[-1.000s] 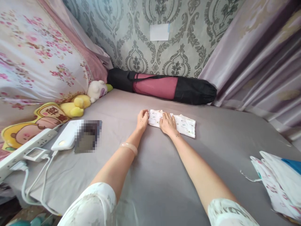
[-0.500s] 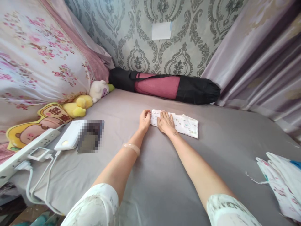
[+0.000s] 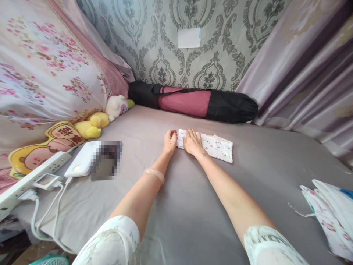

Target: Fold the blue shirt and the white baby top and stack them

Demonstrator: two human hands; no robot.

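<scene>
A folded white cloth (image 3: 219, 149) with a small scattered print lies flat on the grey bed sheet, in a long strip. My right hand (image 3: 193, 141) rests palm down on its left part, fingers stretched out and slightly spread. At the cloth's left end is my left hand (image 3: 170, 141), turned on its side with the fingers curled in. Its thumb side meets the cloth's edge; whether anything is pinched inside those fingers is hidden. A pale bangle (image 3: 154, 174) circles my left forearm.
A black and pink rolled bag (image 3: 183, 101) lies along the wall. Plush toys (image 3: 95, 124) line the left side. Nearer are a power strip (image 3: 35, 175) with cables, a white device (image 3: 82, 159) and a blurred-out item (image 3: 106, 161). Folded printed fabric (image 3: 328, 217) lies at right.
My right hand has shifted very slightly left on the cloth. My left hand and the cloth look the same. The camera view has tilted a touch.
</scene>
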